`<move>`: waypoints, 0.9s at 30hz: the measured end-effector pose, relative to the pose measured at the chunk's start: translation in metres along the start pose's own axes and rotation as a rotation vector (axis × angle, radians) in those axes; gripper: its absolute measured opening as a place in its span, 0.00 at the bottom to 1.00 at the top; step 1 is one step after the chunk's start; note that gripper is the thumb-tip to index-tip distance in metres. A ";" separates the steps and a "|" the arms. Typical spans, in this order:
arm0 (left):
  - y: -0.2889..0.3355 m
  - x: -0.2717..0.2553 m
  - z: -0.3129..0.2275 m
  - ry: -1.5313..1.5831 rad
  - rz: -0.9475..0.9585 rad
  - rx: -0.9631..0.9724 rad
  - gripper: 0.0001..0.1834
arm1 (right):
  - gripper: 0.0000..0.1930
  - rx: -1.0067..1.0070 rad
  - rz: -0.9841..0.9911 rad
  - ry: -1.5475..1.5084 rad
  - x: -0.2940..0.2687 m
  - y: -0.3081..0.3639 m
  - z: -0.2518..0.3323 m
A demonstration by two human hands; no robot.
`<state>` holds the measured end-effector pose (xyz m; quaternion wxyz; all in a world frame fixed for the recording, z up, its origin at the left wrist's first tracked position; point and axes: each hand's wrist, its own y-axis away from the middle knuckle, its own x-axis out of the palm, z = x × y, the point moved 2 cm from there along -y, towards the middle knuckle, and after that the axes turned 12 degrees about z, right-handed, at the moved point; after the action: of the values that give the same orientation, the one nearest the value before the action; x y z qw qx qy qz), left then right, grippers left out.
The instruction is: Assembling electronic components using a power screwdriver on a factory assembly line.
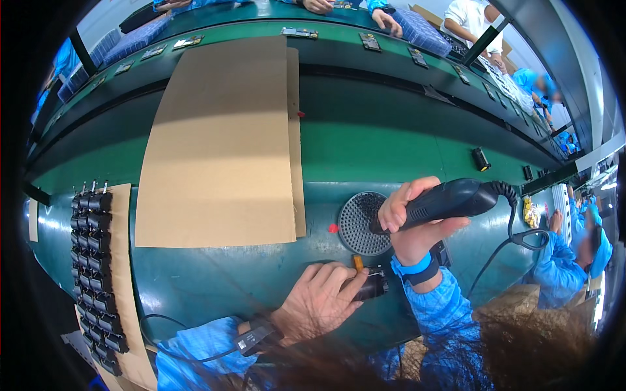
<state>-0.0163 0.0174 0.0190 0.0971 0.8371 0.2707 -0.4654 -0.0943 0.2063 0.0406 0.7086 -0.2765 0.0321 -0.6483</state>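
- Your right hand [409, 221] is closed around a black corded tool [443, 201], over the round perforated disc [360, 223].
- Your left hand [317, 301] pinches a small black part [373, 285] at the green bench's [215, 280] near edge.
- Black parts [98, 260] line the left edge.

Long green workbench [215, 287], green conveyor belt [391, 140], cardboard sheet [222, 143], bright daylight
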 end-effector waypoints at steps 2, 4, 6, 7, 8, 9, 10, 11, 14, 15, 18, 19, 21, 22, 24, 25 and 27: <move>-0.001 -0.001 0.000 0.001 0.001 0.002 0.30 | 0.48 -0.001 0.012 -0.001 0.001 0.000 0.001; -0.001 -0.001 0.000 0.001 0.002 0.003 0.30 | 0.48 0.003 0.013 0.007 0.001 0.000 0.001; 0.000 -0.001 0.000 -0.003 0.003 -0.002 0.30 | 0.48 0.006 0.015 0.014 0.001 0.000 0.002; -0.001 -0.001 0.001 -0.003 0.003 -0.004 0.30 | 0.48 0.009 0.003 0.019 0.001 0.000 0.002; -0.001 -0.003 0.001 0.003 -0.024 0.015 0.31 | 0.48 0.012 -0.008 0.023 0.001 0.000 0.002; -0.001 -0.004 0.001 0.008 -0.051 0.035 0.31 | 0.48 0.012 -0.006 0.022 0.001 0.000 0.002; 0.000 -0.004 0.000 0.007 -0.052 0.034 0.31 | 0.48 0.016 -0.007 0.025 0.002 0.001 0.002; 0.001 -0.003 -0.001 -0.003 -0.021 0.012 0.31 | 0.48 0.020 -0.008 0.027 0.002 0.001 0.002; 0.001 -0.003 -0.001 -0.010 0.017 -0.011 0.31 | 0.48 0.011 0.063 0.071 0.001 0.002 -0.001; 0.001 -0.003 -0.001 -0.006 0.026 -0.013 0.31 | 0.48 0.008 0.063 0.072 0.000 0.003 -0.001; -0.002 0.002 0.004 -0.007 -0.001 -0.049 0.33 | 0.48 0.014 0.044 0.057 -0.002 0.003 -0.001; 0.000 0.001 0.003 -0.009 -0.006 -0.051 0.33 | 0.50 -0.007 0.034 -0.002 -0.001 0.006 0.004; 0.002 -0.002 0.003 0.011 -0.023 -0.051 0.34 | 0.52 -0.080 0.010 -0.092 0.000 0.006 0.017; 0.005 -0.002 0.002 0.016 -0.027 -0.070 0.34 | 0.51 -0.098 0.018 -0.114 0.007 0.004 0.029; 0.002 -0.002 0.005 0.007 -0.025 -0.048 0.35 | 0.50 -0.151 0.034 -0.142 0.007 0.010 0.044; 0.001 -0.003 0.006 0.013 -0.026 -0.049 0.35 | 0.49 -0.147 0.034 -0.128 0.010 0.016 0.051; 0.001 -0.003 0.008 0.011 0.006 -0.035 0.35 | 0.49 -0.135 0.050 -0.160 0.016 0.030 0.058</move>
<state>-0.0224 0.0119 0.0170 0.1114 0.8386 0.2767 -0.4557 -0.0419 0.2122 0.0816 0.7049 -0.3735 0.0258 -0.6025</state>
